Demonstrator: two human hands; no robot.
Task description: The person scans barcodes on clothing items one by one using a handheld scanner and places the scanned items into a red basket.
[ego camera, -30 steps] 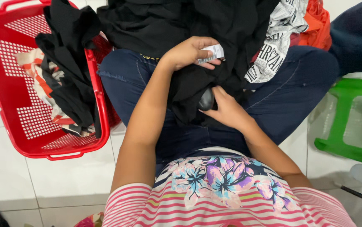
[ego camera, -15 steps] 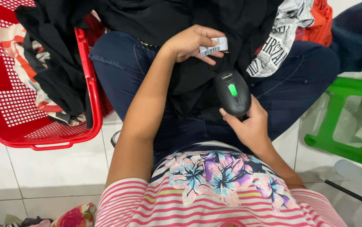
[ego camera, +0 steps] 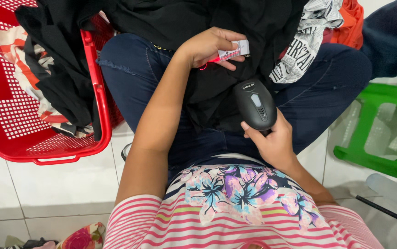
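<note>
My left hand (ego camera: 206, 46) pinches a small white barcode tag (ego camera: 233, 51) that hangs from a black garment (ego camera: 217, 27) lying across my lap. A red line of light falls across the tag. My right hand (ego camera: 272, 140) grips a black handheld barcode scanner (ego camera: 255, 104), its head pointed up toward the tag, a short way below it. The scanner's top window looks pale grey.
A red plastic laundry basket (ego camera: 94, 83) with black and patterned clothes stands on the white tiled floor at my left. A black-and-white printed cloth (ego camera: 302, 44) and an orange cloth (ego camera: 348, 23) lie at the upper right. A green plastic stool (ego camera: 382, 129) stands at the right.
My right hand lifted the scanner out of the black fabric and aimed it at the tag. The scanner's green light went out, and a red light line now crosses the tag.
</note>
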